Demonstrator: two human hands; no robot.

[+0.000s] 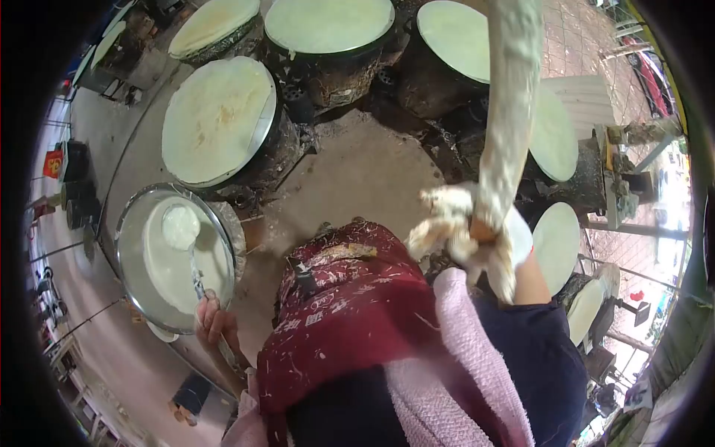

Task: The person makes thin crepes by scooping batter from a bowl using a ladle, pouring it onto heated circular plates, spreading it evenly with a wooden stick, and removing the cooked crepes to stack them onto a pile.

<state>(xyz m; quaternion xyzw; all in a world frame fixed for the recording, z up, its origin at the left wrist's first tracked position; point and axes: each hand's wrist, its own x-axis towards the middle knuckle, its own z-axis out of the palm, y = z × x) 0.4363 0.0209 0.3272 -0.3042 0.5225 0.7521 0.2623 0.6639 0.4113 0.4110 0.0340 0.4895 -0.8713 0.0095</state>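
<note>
My left hand [214, 319] is closed round the handle of a ladle [181, 227]. The ladle's round bowl carries white batter and hangs over a large metal basin [123, 257] with more white batter in it. On the other side, my right hand [465, 238] is thickly coated in pale batter or dough. Its fingers are wrapped round the lower end of a long, batter-smeared stick [512, 112]. The stick rises toward the camera and leaves the top of the view. A brown, bare-looking part shows at its low end.
Several round griddles stand in an arc around me, bearing thin pale sheets, such as a browned one [216, 123], one at the back [328, 26] and one at right [556, 246]. A splattered maroon apron [350, 320] and pink towel [477, 343] cover my front.
</note>
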